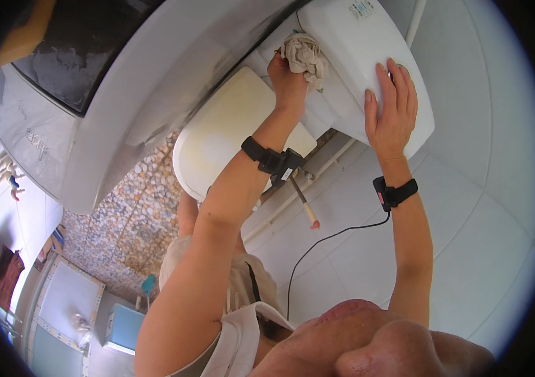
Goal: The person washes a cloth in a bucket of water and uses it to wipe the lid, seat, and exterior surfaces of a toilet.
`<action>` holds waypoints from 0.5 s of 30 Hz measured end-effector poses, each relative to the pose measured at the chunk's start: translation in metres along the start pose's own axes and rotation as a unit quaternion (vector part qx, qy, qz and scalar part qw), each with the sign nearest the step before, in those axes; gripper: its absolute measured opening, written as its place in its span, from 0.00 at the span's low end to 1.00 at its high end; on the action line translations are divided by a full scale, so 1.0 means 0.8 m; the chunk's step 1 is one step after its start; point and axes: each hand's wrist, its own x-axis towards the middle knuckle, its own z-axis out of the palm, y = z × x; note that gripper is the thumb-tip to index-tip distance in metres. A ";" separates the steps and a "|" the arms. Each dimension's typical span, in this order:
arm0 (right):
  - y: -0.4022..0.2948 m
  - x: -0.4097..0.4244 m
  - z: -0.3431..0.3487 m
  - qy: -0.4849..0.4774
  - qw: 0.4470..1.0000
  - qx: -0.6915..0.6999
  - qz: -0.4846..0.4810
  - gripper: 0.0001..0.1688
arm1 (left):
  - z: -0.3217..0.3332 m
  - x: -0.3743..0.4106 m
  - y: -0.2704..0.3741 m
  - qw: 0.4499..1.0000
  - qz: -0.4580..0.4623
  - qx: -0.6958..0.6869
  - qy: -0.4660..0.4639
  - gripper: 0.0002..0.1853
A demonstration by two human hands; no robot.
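My left hand grips a crumpled beige cloth against the white toilet, between its seat lid and the cistern. The cloth is bunched, and my fingers are partly hidden by it. Flat on the white cistern lid lies my right hand, fingers spread. Its fingertips are at the round flush button, which they partly cover. Below my left forearm is the toilet's closed, yellowed seat lid. A black strap with a small device is on each of my forearms.
A grey washing machine with a dark lid stands close on the left. White wall tiles rise on the right. Behind the toilet run a pale pipe and a rod with a red end. A black cable hangs from my right wrist. Pebble-patterned flooring lies below.
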 end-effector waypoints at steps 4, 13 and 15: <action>-0.004 0.004 -0.003 -0.004 1.000 -0.012 0.003 0.25 | 0.009 -0.021 -0.014 1.000 -0.005 -0.011 0.014 0.12; -0.001 0.002 -0.002 0.004 1.000 -0.017 -0.002 0.24 | 0.033 -0.111 -0.062 0.998 -0.016 0.054 0.003 0.13; -0.004 0.005 -0.001 0.006 1.000 -0.014 -0.005 0.24 | 0.023 -0.125 -0.077 0.997 -0.004 0.064 -0.030 0.13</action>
